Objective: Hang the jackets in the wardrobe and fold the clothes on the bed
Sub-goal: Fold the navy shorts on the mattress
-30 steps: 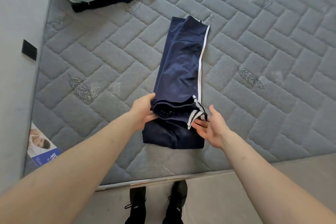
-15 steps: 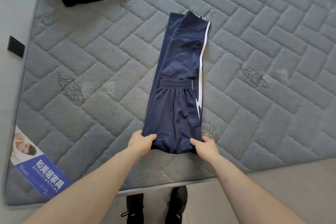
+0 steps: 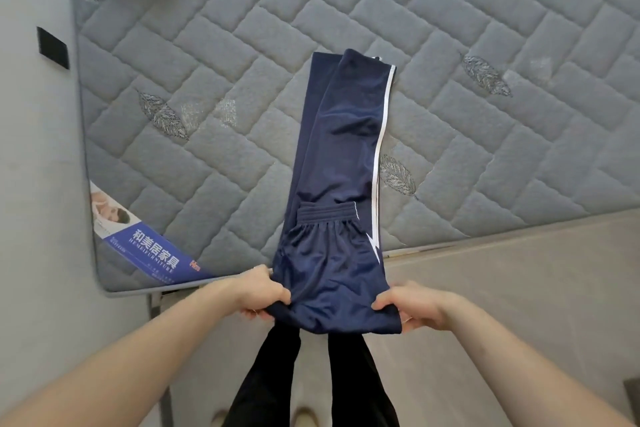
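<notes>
Where the blue label [image 3: 152, 255] sits at the lower left of the mattress [image 3: 214, 55], I see my left hand [image 3: 258, 293] clamped on the near left corner of the navy trousers [image 3: 341, 184]. They run from mid-frame down past the mattress edge. Further right, my right hand [image 3: 412, 305] pinches their other corner.

I see my left hand [image 3: 263, 291] and right hand [image 3: 412, 305] each pinching a near corner of the navy trousers [image 3: 343, 163], folded waistband up, their far end lying on the grey mattress [image 3: 242, 45] with its blue label [image 3: 152, 253].
</notes>
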Motion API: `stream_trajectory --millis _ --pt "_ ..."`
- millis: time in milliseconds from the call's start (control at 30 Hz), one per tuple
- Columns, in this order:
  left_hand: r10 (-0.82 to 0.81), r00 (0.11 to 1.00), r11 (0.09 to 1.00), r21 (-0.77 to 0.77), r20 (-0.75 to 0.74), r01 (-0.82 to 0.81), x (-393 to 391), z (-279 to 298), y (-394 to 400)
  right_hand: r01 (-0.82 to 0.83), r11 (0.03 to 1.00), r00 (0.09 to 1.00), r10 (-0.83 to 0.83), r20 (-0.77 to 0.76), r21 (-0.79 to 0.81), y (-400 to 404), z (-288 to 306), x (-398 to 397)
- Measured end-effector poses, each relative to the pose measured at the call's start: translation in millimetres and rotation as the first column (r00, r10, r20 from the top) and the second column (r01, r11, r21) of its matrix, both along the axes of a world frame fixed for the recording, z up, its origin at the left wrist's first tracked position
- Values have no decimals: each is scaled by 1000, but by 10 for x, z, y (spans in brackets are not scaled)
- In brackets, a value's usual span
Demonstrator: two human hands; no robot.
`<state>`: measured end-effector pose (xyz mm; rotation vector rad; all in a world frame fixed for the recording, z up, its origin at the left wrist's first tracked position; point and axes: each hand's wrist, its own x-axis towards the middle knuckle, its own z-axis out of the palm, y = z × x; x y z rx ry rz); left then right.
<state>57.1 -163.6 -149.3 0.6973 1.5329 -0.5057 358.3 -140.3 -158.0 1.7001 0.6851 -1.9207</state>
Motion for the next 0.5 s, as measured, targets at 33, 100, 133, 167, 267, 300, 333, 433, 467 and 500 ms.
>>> stream_trajectory --millis 33,100,133,167,267,300,333,433,467,500 --pt "68 998 996 64 -19 -66 -19 66 57 48 998 999 -48 5 46 51 60 -3" --pt "268 963 942 206 15 -265 -58 168 259 168 967 984 -175 21 191 237 170 1" --pt "359 931 896 256 59 -362 -71 206 407 239 931 967 -253 17 275 368 218 10" --pt "415 905 858 290 98 -425 -78 251 574 311 886 945 -328 -9 343 518 268 9" --pt "509 842 775 329 181 -539 -66 424 1128 449 783 884 -458 -90 431 1009 412 -23" --pt "539 817 753 318 204 -576 -60 474 1313 490 760 861 -498 -102 427 1173 448 -38" --pt "560 798 738 304 221 -602 -52 519 1497 532 741 836 -535 -120 410 1335 481 -56" --pt "591 759 704 285 273 -651 -64 594 2031 612 702 787 -586 -194 365 1819 535 -91" --pt "600 745 687 289 292 -667 -67 613 2212 627 689 776 -593 -216 363 1991 549 -101" --pt "605 734 672 297 308 -678 -71 630 2393 640 676 766 -599 -233 366 2163 569 -125"
